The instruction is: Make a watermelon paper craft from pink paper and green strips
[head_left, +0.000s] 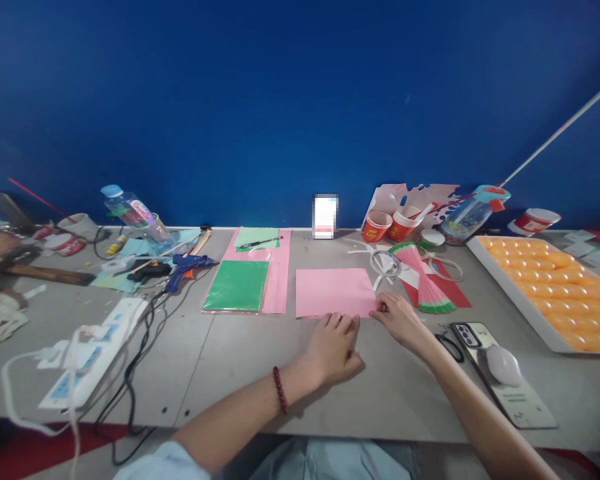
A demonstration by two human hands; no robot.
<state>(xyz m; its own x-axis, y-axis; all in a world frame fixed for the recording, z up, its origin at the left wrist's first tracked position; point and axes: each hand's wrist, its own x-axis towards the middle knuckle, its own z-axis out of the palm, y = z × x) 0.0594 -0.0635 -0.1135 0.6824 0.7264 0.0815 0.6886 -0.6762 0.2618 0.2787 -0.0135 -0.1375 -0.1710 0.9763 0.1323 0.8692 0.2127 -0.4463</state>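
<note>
A pink sheet of paper point(334, 290) lies flat on the grey table point(240, 367) in front of me. My left hand point(334, 347), with a dark red bead bracelet at the wrist, rests at the sheet's near edge, fingers curled down onto it. My right hand point(400, 320) pinches the sheet's near right corner. Both hands touch the pink paper.
Left of the sheet lie green paper point(237, 285) on a pink stack, a blue glue gun point(186, 265), a power strip point(97, 350) with cables and a hammer point(40, 272). To the right are a folded watermelon fan point(425, 283), red cups point(387, 225), scissors, a phone point(473, 335) and a tray of orange balls point(560, 287).
</note>
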